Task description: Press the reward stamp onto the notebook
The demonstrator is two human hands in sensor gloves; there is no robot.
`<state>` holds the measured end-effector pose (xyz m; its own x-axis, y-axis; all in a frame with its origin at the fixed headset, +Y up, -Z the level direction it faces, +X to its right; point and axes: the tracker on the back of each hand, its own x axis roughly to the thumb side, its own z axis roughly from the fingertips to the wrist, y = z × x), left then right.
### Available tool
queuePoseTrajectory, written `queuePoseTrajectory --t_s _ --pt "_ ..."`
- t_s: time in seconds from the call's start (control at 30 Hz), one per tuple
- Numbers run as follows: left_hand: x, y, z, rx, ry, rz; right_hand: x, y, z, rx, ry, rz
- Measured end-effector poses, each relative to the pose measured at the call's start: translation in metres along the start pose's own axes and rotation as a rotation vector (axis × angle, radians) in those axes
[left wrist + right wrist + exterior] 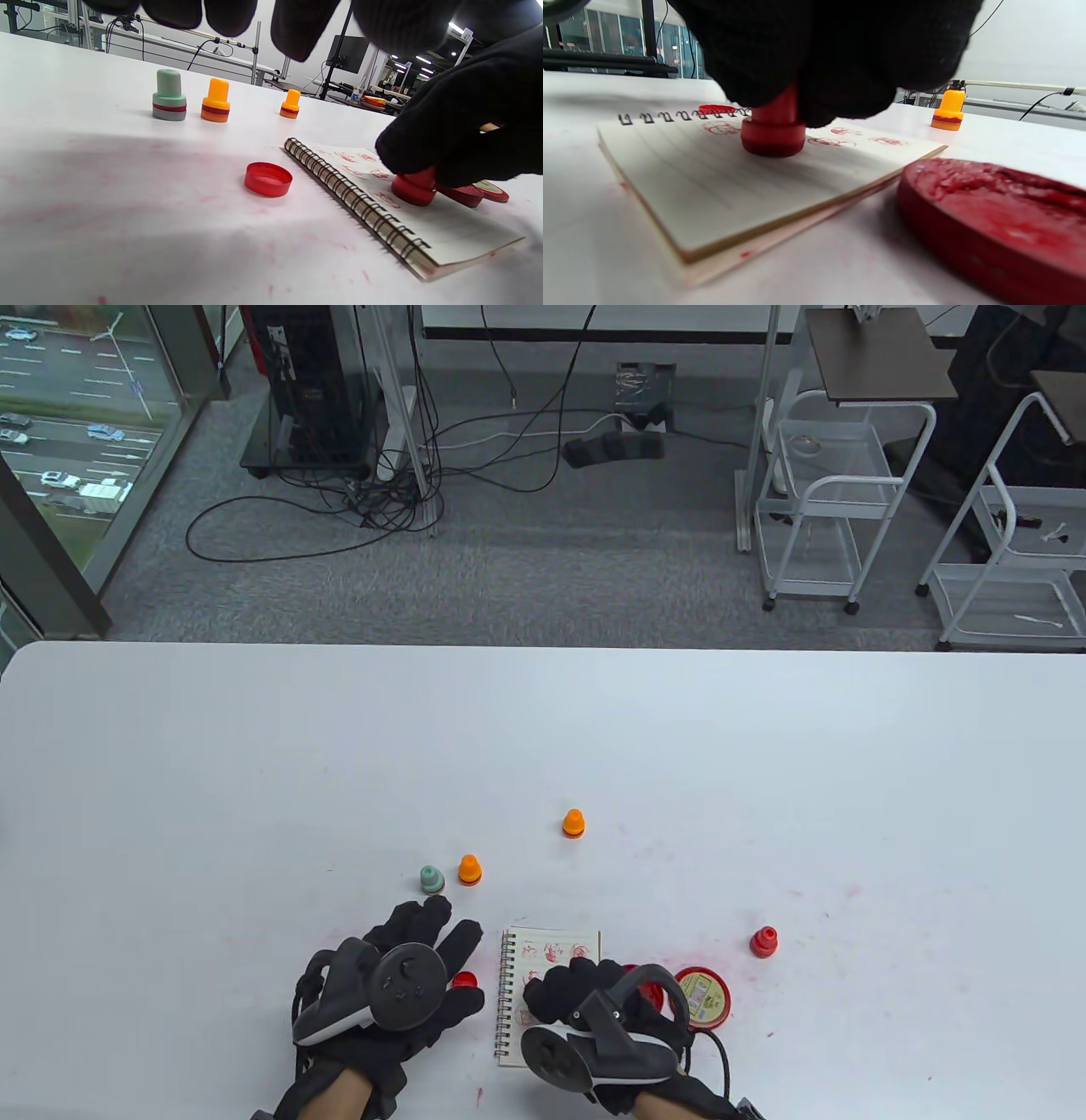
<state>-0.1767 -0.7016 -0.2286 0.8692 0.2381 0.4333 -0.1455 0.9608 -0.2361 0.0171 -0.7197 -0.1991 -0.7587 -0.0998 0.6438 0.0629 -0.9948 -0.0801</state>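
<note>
A small spiral notebook lies open near the table's front edge, with several red prints on its page. My right hand grips a red stamp and holds its base down on the page. The stamp also shows in the left wrist view, on the notebook. My left hand is spread open just left of the notebook and holds nothing. Its fingers hang above a loose red cap, which lies on the table beside the spiral binding.
An open red ink pad sits right of the notebook, its labelled lid beside it. A green stamp, two orange stamps and a red stamp stand on the white table. Red ink smears mark the surface.
</note>
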Motion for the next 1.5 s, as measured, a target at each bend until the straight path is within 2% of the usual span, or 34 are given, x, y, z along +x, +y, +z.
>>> queuePoseTrajectory --t_s 0.33,0.5,0.83,1.07,1.2,1.23,1.3,1.4,1.5 --pt "-0.004 -0.002 -0.001 -0.015 0.021 0.01 0.0 -0.007 -0.017 0.109 0.042 -0.011" --pt "-0.004 -0.001 -0.001 -0.017 0.029 0.012 0.012 -0.008 -0.019 0.115 0.014 0.119" --pt "-0.004 -0.001 -0.001 -0.03 0.034 0.012 0.008 -0.01 -0.027 0.19 0.038 0.074" --pt "-0.006 -0.001 -0.001 -0.037 0.044 0.021 0.01 -0.007 -0.017 0.112 0.036 0.105" --pt "-0.009 -0.002 -0.001 -0.043 0.052 0.032 -0.007 -0.006 -0.009 0.099 0.05 -0.029" --pt "-0.01 -0.003 -0.001 -0.048 0.056 0.039 -0.015 -0.01 0.002 0.009 0.088 -0.046" --pt "-0.011 -0.005 -0.002 -0.058 0.059 0.042 -0.029 -0.018 0.016 -0.095 0.127 -0.115" --pt "-0.01 -0.009 -0.004 -0.069 0.052 0.031 -0.052 -0.029 0.032 -0.099 0.185 -0.224" --pt "-0.008 -0.015 -0.008 -0.081 0.045 0.014 -0.075 -0.034 0.049 -0.192 0.252 -0.302"
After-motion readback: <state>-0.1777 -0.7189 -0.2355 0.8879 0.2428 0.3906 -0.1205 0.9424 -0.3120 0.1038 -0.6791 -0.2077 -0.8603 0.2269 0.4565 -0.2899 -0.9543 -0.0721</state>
